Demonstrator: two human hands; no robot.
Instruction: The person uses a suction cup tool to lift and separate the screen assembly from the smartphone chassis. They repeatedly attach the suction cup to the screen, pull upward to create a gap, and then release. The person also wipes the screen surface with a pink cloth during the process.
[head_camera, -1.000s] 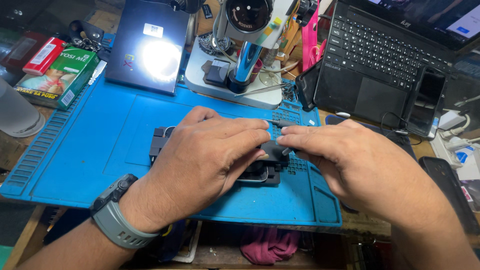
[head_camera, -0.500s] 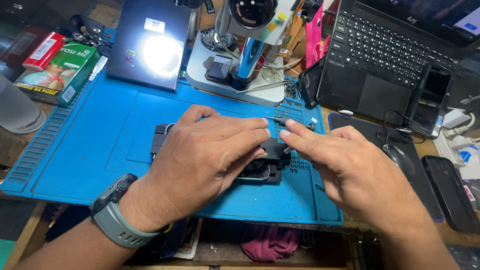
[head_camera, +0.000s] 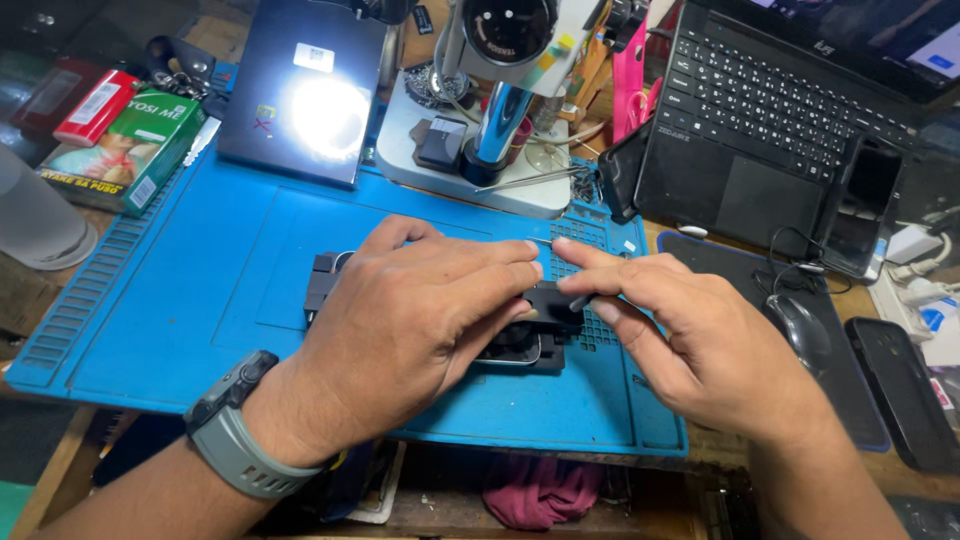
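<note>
Blue repair mat (head_camera: 200, 300) carries a clamped phone (head_camera: 515, 350); left hand (head_camera: 410, 320) and right hand (head_camera: 700, 340) fingers pinch its black fixture (head_camera: 555, 305), work unfinished.

At frame centre, the left hand (head_camera: 420, 310) lies over a black holder (head_camera: 535, 325) on the blue mat (head_camera: 170, 320), while the right hand (head_camera: 700, 335) pinches its right end. A microscope (head_camera: 510, 60) stands above; a laptop (head_camera: 790, 110) sits upper right.
</note>
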